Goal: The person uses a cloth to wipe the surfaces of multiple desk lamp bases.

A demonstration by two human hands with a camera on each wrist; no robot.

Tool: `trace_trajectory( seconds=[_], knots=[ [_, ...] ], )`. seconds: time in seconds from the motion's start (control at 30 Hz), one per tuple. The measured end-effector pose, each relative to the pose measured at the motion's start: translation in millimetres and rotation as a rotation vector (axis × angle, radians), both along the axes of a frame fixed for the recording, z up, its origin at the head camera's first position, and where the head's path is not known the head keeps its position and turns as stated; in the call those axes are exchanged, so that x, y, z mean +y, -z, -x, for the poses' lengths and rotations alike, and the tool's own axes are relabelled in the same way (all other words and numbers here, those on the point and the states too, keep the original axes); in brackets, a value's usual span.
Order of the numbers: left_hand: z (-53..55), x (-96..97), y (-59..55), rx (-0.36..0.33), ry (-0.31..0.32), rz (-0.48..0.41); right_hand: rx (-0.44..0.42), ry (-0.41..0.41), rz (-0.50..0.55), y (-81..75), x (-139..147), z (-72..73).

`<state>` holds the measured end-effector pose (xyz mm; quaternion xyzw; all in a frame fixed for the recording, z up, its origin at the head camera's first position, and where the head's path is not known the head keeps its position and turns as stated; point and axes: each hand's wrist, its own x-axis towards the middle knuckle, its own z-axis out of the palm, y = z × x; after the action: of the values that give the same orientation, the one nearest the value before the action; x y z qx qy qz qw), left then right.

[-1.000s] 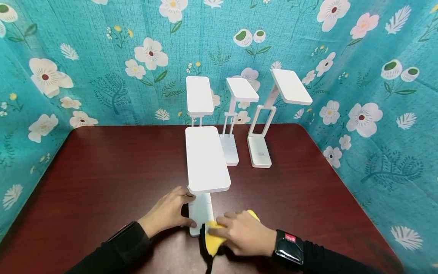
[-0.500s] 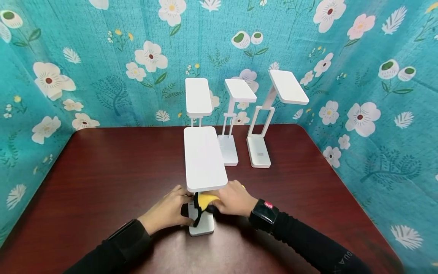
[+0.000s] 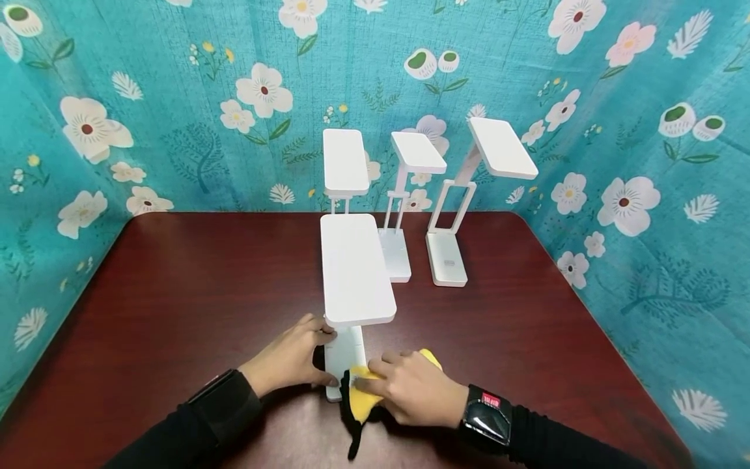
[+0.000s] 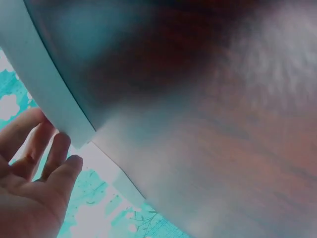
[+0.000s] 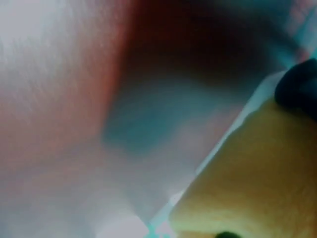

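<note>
A white desk lamp (image 3: 357,270) stands at the table's near middle, its flat head hanging over the back of its base (image 3: 344,352). My left hand (image 3: 290,358) holds the base at its left side, thumb toward the front and fingers farther back. In the left wrist view the fingertips touch the edge of the base (image 4: 54,84). My right hand (image 3: 413,391) grips a yellow cloth (image 3: 363,404) with black edging against the base's front right part. The cloth (image 5: 252,178) fills the lower right of the right wrist view. The lamp's post is hidden under its head.
Behind stand three more white desk lamps: one at the left (image 3: 346,159), one in the middle (image 3: 418,153) and one at the right (image 3: 504,148). All are on the dark red-brown table (image 3: 222,280). A turquoise floral curtain (image 3: 193,124) hangs at the back and sides.
My right hand slid the cloth back along the base to beneath the lamp head, then drew it forward again to the front right. My left hand has stayed at the base.
</note>
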<state>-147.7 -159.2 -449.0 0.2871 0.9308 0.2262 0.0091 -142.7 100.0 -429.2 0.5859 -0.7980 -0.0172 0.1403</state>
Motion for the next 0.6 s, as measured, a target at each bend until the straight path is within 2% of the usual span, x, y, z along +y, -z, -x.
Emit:
trace_trajectory(
  seconds=[0.07,0.17,0.27,0.33,0.43,0.53,0.6],
  knots=[
    [0.4,-0.9,-2.2,0.008,0.011,-0.002,0.022,0.008,-0.006,-2.2,-5.1,5.1],
    [2.1,-1.3,-2.3,0.017,0.022,0.003,0.046,0.050,0.005,-2.2,-16.9,24.5],
    [3.1,0.5,-0.7,-0.006,0.011,0.008,-0.004,0.103,0.042,2.6,-24.2,45.3],
    [2.9,2.0,0.3,-0.016,0.006,0.004,-0.045,0.128,0.055,4.8,-25.2,51.5],
    [1.9,3.0,-0.2,-0.033,-0.009,0.014,-0.050,0.127,0.018,3.2,-23.6,46.2],
    [0.8,2.3,-1.9,-0.028,-0.015,0.027,-0.004,0.071,-0.020,1.1,-20.8,30.9],
    [0.1,2.0,-3.1,-0.022,-0.018,0.033,-0.004,0.033,-0.019,1.2,-17.1,19.3]
  ],
)
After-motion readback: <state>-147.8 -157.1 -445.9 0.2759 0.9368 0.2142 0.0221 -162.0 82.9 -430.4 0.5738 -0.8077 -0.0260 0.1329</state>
